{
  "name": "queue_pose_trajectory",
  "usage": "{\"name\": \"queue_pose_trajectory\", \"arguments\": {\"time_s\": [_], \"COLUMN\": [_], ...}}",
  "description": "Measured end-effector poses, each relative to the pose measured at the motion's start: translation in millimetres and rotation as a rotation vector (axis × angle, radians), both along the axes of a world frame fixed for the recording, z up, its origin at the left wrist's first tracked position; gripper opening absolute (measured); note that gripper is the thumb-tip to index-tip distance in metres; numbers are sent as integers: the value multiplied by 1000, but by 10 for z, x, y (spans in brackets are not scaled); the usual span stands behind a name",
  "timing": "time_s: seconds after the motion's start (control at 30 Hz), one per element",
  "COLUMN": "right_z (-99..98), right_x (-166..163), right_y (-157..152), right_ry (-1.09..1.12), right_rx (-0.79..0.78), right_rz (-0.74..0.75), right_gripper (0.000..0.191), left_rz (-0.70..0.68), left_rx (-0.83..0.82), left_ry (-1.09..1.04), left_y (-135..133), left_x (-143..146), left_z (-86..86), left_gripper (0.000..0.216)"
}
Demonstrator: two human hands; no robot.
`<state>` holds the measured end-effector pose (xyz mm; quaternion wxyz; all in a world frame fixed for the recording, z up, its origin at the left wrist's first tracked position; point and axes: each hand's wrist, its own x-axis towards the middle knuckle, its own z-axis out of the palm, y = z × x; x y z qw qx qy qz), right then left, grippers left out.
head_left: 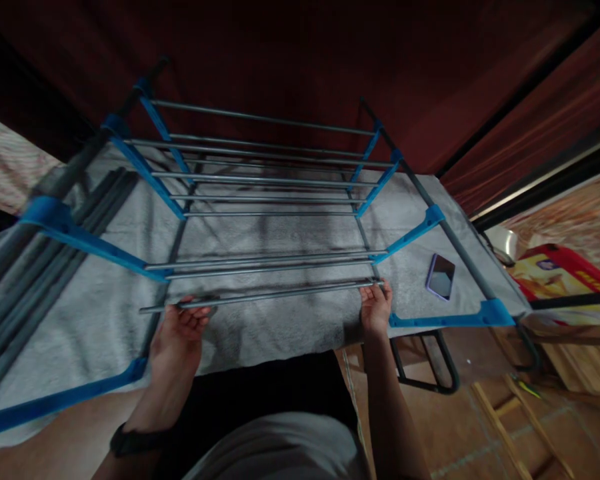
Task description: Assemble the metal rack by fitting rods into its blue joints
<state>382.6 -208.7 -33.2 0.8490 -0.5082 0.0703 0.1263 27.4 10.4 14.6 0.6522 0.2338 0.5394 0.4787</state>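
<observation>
A thin grey metal rod spans the space between my two hands, low in front of me. Near its left end, my left hand has its fingers closed on it. My right hand grips the other end, close to a blue plastic bracket. Beyond the rod lies a rack on its side, with grey posts and blue brackets joined by several crossbars. Two crossbars run just past the rod I hold. Another blue bracket is at the lower left.
Several loose grey tubes lie on the grey cloth at the left. A phone rests on the cloth at the right. Beyond the right edge are a red and yellow package and a wooden frame on the tiled floor.
</observation>
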Motion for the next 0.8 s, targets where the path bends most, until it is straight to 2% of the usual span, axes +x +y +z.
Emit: {"name": "queue_pose_trajectory", "arguments": {"time_s": [0.3,0.8], "right_z": [-108,-151], "right_x": [77,115], "right_y": [-80,-120], "right_ry": [-44,-44], "right_rx": [28,-21], "right_rz": [14,-6], "right_gripper": [51,47], "left_rz": [77,90], "left_rx": [125,135], "left_ry": [-52,-74], "left_y": [122,95], "left_x": [-249,-224], "left_z": [121,37], "left_gripper": [27,33]}}
